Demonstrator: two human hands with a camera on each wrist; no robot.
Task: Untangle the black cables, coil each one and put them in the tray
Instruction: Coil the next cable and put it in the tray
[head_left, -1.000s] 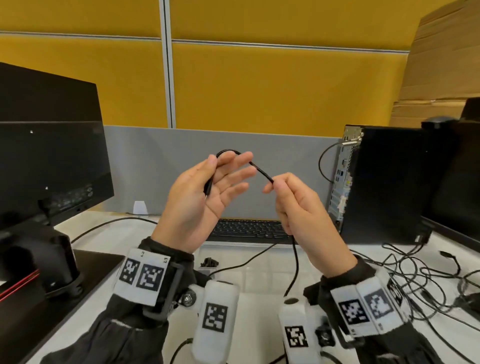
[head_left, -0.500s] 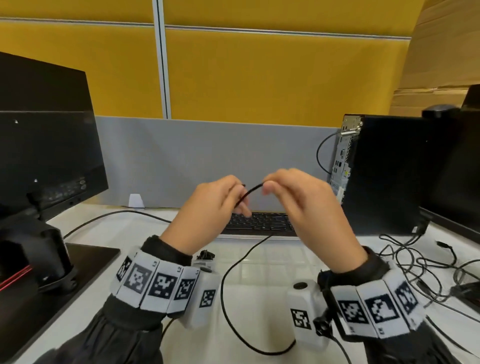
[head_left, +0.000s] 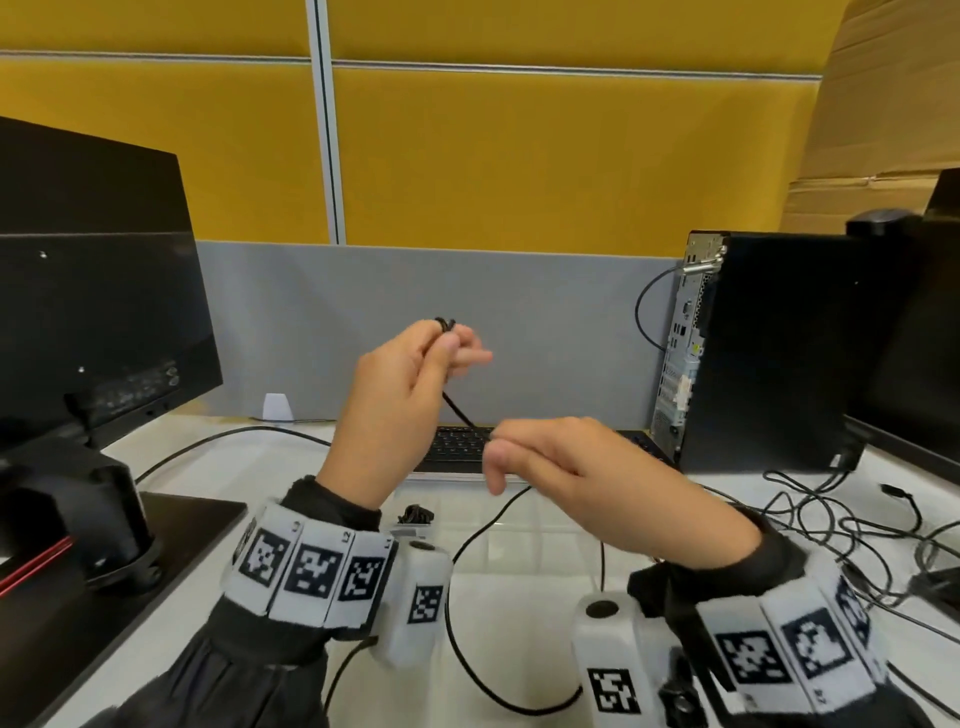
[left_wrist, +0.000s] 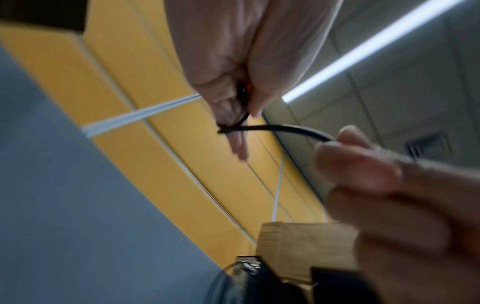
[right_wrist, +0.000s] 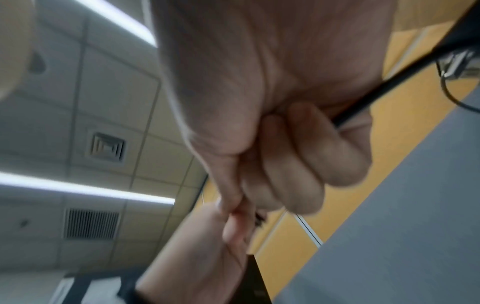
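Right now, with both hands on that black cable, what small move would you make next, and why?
Probably bring the right hand up to lay another loop into the left hand. The left pinches a small coil of the black cable, and the rest hangs slack over the desk, uncoiled.

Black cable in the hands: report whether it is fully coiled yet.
Not yet. The left hand pinches small loops; the black cable runs through the right hand and trails loose below.

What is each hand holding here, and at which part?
Both hold one black cable. The left hand pinches a small coiled loop at its fingertips; the right hand pinches the strand just below, the rest hanging to the desk.
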